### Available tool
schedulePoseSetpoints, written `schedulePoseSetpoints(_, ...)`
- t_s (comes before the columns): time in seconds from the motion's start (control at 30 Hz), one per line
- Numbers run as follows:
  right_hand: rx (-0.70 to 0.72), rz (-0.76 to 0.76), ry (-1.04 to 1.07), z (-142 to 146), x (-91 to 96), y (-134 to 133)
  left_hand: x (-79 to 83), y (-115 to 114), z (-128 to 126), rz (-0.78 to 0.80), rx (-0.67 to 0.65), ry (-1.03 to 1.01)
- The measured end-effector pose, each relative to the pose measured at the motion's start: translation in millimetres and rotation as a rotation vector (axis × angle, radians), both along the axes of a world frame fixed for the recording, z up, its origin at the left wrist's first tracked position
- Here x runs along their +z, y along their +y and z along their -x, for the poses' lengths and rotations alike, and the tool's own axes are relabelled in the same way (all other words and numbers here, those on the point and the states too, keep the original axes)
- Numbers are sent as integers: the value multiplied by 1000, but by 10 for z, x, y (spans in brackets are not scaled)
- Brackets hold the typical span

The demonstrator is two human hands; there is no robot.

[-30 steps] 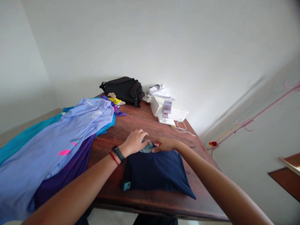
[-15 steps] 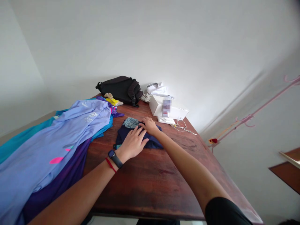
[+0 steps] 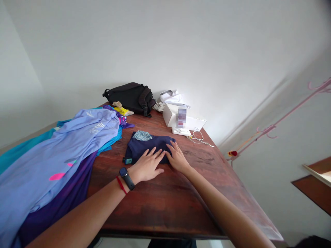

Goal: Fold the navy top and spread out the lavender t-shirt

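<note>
A dark navy piece of folded cloth (image 3: 152, 144), with a light blue patterned patch at its upper left and a small tag at its lower left, lies flat on the wooden table. My left hand (image 3: 148, 165), wearing a black watch and a red string, rests palm down on its near edge with the fingers spread. Fingers stretched out, my right hand (image 3: 178, 157) lies on the cloth's right end. The two hands' fingertips are close together. Part of the cloth's near and right edges is hidden beneath them.
Lavender, teal and purple clothes (image 3: 77, 137) are heaped along the table's left side. At the back lie a black backpack (image 3: 129, 98) and a white box (image 3: 169, 115), with a white cable (image 3: 199, 137) nearby. A pink hook stand (image 3: 269, 129) leans at right.
My right hand has come nearer and to the right across the cloth, uncovering its middle and far edge. My left hand has shifted slightly toward me. The cloth looks flatter.
</note>
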State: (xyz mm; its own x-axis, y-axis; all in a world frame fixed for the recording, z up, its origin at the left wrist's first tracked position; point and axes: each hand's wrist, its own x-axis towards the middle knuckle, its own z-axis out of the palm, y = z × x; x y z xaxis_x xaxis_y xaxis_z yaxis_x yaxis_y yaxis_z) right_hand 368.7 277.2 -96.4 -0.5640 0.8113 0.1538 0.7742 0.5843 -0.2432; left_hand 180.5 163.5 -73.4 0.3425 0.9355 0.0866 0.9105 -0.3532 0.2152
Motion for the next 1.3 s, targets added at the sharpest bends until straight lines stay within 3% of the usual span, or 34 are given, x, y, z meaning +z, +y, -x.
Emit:
schedulePoseSetpoints(0.13, -16, 94, -86, -123, -27, -133, -11, -11, -5, 61, 33, 10)
schedulePoseSetpoints(0.3, -29, 70, -106, -181, -6, -160, -52, -8, 0, 53, 34, -3)
schedulePoseSetpoints(0.73, -43, 138, 115, -226, -25, -119, -133, 127, -58, -124, 189, 7)
schedulePoseSetpoints(1.1, 0, 190, 240, -314, 20, -140, -85, 310, -26, 56, 256, 92)
schedulePoseSetpoints(1.3, -11, 204, 272, -321, 34, -148, -55, 521, 51, 95, 280, 120)
